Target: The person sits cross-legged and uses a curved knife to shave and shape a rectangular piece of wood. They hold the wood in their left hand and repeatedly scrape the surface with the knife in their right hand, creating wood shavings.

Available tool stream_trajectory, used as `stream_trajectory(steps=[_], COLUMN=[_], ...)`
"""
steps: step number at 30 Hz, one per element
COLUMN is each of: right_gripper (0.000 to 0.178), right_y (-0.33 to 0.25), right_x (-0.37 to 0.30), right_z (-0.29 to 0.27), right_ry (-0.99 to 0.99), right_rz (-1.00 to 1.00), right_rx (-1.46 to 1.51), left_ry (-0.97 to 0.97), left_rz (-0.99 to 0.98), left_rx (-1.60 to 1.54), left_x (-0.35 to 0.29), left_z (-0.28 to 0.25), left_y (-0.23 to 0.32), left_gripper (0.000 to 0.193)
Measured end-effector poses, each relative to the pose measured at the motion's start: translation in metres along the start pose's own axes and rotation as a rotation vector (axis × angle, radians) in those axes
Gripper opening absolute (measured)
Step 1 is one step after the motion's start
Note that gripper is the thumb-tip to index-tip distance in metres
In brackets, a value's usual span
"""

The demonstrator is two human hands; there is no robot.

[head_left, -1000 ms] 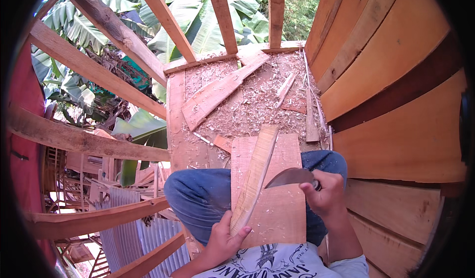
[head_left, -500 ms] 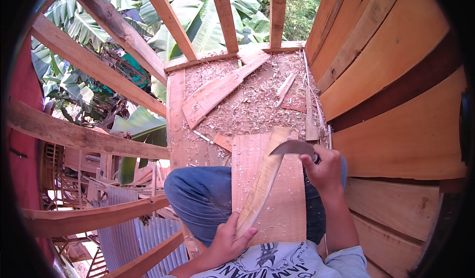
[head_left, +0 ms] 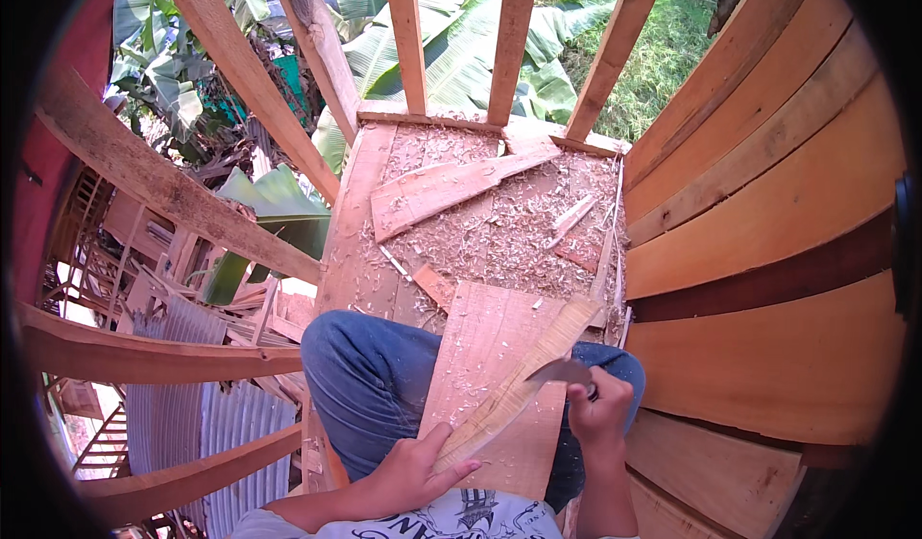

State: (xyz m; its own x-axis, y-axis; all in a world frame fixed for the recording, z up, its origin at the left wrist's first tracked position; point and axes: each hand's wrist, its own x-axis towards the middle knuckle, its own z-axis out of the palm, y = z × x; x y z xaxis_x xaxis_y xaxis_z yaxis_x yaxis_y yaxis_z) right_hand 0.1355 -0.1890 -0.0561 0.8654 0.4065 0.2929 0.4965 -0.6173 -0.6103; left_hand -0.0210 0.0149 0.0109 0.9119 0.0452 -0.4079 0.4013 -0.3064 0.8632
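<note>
Held the near end of a pale strip of wood [head_left: 514, 383] in the left hand [head_left: 413, 470], with the thumb on the right edge and the fingers curled against the left. Gripped a curved knife [head_left: 560, 372] in the right hand [head_left: 597, 407], with the fist closed round the handle and the blade pointing left. Had the blade at the far half of the strip of wood, near the right edge; could not tell whether touching or just above. Slanted the strip of wood from near left to far right over a broad board [head_left: 471, 328], with the far end reaching past the far right corner. Had the broad board across the lap, between the knees of blue jeans [head_left: 365, 376], with loose bits of wood scattered on top. Wore a pale shirt [head_left: 432, 520] with a dark print.

Sat on a plank floor [head_left: 344, 241], strewn at the far side with shavings [head_left: 461, 227]. Had a tapering plank [head_left: 432, 196] lying there, slanted toward the far right, and nearer, a small orange-brown offcut [head_left: 435, 287] by the broad board's far left corner. Saw a pale splinter [head_left: 573, 220] farther right. Had a wall of wide orange boards [head_left: 768, 376] to the right. Looked out between wooden bars [head_left: 514, 40] onto large green leaves [head_left: 466, 54] at the far side, and onto grey corrugated sheets [head_left: 245, 443] at the left.
</note>
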Motion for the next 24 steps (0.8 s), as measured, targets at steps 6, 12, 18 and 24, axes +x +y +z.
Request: stream_trajectory(steps=[6,12,18,24], right_gripper=[0.062,0.063,0.056,0.059], right_y=[0.064,0.015,-0.029,0.017], right_x=[0.039,0.006,0.000,0.024], right_z=[-0.037,-0.017,-0.020,-0.026], right_ry=[0.245,0.018,-0.111,0.062], right_rz=[0.424,0.251,0.027,0.167], right_rx=[0.203,0.238,0.036,-0.036], left_ry=[-0.155,-0.116,-0.065,-0.052], left_rz=[0.021,-0.163,-0.092,-0.051], left_rx=[0.096,-0.241,-0.142,-0.082], left_x=[-0.008,0.015,0.008,0.000], left_z=[0.012,-0.010,-0.002,0.009], left_y=[0.001,0.006,0.013,0.019], left_gripper=[0.035,0.037,0.033,0.033])
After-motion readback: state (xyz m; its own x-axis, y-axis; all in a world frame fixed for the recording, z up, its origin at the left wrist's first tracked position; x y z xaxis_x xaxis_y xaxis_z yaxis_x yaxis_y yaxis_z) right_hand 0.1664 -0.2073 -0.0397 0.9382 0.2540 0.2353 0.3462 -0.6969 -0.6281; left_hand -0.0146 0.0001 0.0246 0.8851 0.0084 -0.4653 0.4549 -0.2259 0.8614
